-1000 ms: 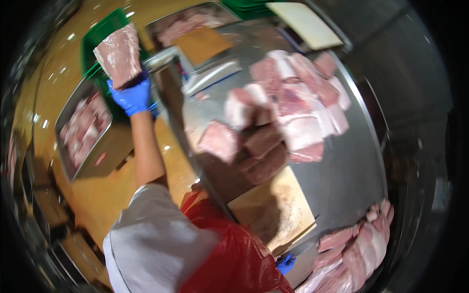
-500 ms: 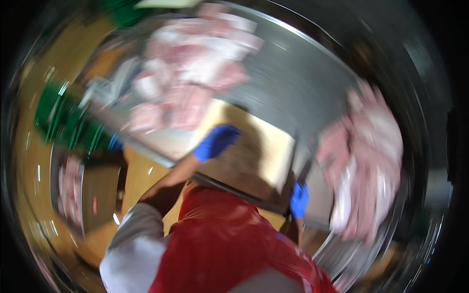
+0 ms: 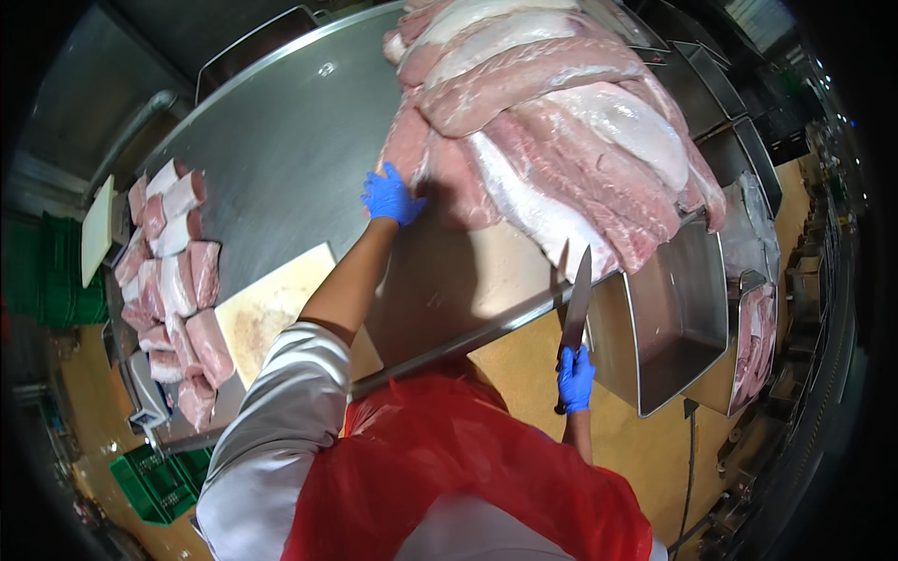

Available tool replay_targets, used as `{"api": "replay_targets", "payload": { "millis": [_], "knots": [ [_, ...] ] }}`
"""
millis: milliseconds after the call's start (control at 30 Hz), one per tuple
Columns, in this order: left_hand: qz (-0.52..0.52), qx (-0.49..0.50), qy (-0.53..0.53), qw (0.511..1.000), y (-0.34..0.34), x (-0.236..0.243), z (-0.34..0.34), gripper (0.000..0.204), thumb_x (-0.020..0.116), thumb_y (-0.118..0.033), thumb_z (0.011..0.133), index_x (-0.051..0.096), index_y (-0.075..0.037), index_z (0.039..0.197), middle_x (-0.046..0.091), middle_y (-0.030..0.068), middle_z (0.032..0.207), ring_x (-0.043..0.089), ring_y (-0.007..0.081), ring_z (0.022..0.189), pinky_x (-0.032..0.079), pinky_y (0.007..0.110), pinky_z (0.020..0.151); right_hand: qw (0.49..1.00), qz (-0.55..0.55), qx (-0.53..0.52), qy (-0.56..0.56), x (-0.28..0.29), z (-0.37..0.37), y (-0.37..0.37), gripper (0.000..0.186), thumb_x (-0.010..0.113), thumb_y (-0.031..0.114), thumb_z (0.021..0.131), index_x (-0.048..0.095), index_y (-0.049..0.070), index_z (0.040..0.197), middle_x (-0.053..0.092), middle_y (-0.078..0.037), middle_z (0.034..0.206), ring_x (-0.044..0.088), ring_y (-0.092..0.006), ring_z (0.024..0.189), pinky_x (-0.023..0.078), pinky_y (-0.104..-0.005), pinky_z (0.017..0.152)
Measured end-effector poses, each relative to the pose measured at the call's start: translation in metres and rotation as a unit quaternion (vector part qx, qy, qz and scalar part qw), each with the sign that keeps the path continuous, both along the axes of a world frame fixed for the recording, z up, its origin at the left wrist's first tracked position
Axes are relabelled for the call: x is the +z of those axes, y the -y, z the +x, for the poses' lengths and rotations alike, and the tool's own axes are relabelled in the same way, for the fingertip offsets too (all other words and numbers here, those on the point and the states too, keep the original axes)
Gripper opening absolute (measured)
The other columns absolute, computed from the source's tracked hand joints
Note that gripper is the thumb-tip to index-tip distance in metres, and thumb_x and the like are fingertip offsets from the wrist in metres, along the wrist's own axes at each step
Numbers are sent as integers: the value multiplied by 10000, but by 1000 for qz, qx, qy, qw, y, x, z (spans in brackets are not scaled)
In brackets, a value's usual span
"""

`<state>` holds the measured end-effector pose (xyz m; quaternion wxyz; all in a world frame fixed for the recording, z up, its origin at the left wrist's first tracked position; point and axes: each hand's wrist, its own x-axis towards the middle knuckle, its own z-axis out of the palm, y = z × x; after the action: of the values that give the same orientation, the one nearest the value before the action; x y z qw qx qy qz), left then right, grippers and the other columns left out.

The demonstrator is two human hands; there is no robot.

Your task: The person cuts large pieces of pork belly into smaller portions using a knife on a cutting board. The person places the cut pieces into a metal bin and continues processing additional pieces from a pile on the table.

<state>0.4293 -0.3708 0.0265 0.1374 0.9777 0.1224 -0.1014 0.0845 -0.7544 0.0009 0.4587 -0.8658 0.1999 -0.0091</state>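
Note:
My left hand [image 3: 391, 196], in a blue glove, reaches to the left edge of a big pile of long raw meat slabs [image 3: 552, 131]. Its fingers are spread against the end of a pink slab, though the palm side is hidden. Lower right, beyond the table's front edge, my gloved right hand [image 3: 576, 379] is closed round the handle of a long knife [image 3: 578, 304], blade pointing up and away. A pale cutting board [image 3: 271, 299] lies left of my left forearm, partly covered by the sleeve. Several short cut meat pieces [image 3: 178, 280] sit beside it.
The steel table [image 3: 271, 178] carries everything. An open metal bin [image 3: 673, 318] stands off its right front edge, near the knife, with a box of meat [image 3: 753, 346] beyond. Green crates [image 3: 154, 481] are at lower left. A white board [image 3: 97, 229] stands at far left.
My view has swung right, bringing the slab pile to the centre. My left hand has gone from above the cutting board to the slabs; my right hand still holds the knife.

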Motion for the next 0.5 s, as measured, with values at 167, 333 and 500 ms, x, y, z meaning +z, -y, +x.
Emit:
{"api": "replay_targets", "payload": {
  "millis": [167,333,500],
  "knots": [
    [-57,-65,163,983,46,5,91,1187,788,-523,753,102,-80,1614,184,324,1604,227,467,1494,223,745,1108,998,11,-57,-25,7,-17,7,251,580,282,1031,547,47,950,627,-69,671,615,-165,570,480,-331,542],
    [-10,-193,182,964,131,84,154,1218,816,-550,707,127,-124,1617,274,270,1593,289,436,1477,259,703,1119,995,-27,-83,-43,7,-28,18,243,584,282,1028,555,54,949,634,-70,661,625,-166,561,489,-332,546],
    [-67,-221,176,957,103,77,196,1208,839,-500,652,204,-105,1600,507,265,1446,488,432,1343,361,535,1134,993,13,-119,3,-1,-33,24,287,578,333,1029,564,50,989,620,-29,637,596,-126,545,466,-310,501]
  ]
}}
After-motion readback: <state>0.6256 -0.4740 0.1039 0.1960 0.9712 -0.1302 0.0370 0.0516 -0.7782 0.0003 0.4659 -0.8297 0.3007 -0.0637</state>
